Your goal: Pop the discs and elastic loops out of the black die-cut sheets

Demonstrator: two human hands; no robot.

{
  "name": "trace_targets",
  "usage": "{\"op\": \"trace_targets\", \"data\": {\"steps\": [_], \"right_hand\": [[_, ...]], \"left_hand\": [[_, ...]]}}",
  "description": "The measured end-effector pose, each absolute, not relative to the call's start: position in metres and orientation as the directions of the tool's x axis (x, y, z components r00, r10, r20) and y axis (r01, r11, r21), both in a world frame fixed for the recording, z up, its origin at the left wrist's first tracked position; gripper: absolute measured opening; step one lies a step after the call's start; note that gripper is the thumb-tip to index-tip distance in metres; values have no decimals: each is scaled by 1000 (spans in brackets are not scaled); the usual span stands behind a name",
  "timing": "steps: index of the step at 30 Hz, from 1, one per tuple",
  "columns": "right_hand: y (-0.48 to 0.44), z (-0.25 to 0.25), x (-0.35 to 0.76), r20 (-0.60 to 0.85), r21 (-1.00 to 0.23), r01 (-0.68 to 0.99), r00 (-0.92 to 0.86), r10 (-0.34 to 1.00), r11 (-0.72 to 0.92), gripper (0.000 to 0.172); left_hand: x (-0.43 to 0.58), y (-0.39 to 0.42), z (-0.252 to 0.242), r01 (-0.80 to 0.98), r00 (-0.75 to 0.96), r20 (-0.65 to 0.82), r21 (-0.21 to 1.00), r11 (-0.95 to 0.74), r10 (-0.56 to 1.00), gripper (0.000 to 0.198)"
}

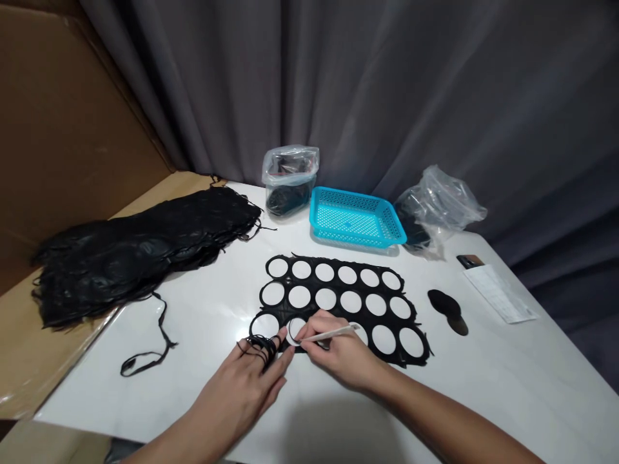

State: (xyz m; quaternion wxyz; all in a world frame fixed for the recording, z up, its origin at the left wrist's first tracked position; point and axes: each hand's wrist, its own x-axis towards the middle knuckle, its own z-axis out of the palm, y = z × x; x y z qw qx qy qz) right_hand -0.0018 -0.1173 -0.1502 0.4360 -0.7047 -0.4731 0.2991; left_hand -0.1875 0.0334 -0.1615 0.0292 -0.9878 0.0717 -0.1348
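A black sheet (337, 288) with rows of round holes lies on the white table, and the table's white shows through the holes. Several thin black rings (265, 348) are looped around the fingers of my left hand (244, 377). Its fingers are stretched out, with the tips resting by a hole in the nearest row. My right hand (341, 351) is closed in a pinch on a slim white tool (333, 334), whose kind I cannot make out. The tool's tip is over the same hole, where a thin black ring edge shows. My right hand covers part of the nearest row.
A pile of black sheets (145, 238) lies at the left, with a loose black strip (162, 328) near it. Behind stand a plastic bag (290, 183), a blue basket (358, 241) and another bag (445, 200). Black discs (445, 308) and a white packet (500, 293) lie right.
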Motion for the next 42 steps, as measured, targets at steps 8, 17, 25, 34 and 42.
{"op": "trace_targets", "data": {"steps": [8,17,25,34,42], "right_hand": [[-115,-146,-5,105,-875,479,317,943,-64,16],[-124,-160,-18,362,-516,845,64,930,143,10],[-105,-149,45,466,-397,905,341,816,-152,12],[-160,-109,84,39,-861,395,680,732,-320,15],[-173,-67,60,-169,-985,-38,395,903,-167,17]], "left_hand": [[-190,34,-158,-131,962,235,-59,-990,-141,42],[-190,36,-164,-123,965,228,-42,-991,-130,44],[-191,38,-164,-104,971,222,49,-993,-91,47],[-172,60,-133,37,985,128,507,-861,117,36],[-44,31,-66,200,979,-196,976,-89,53,40]]}}
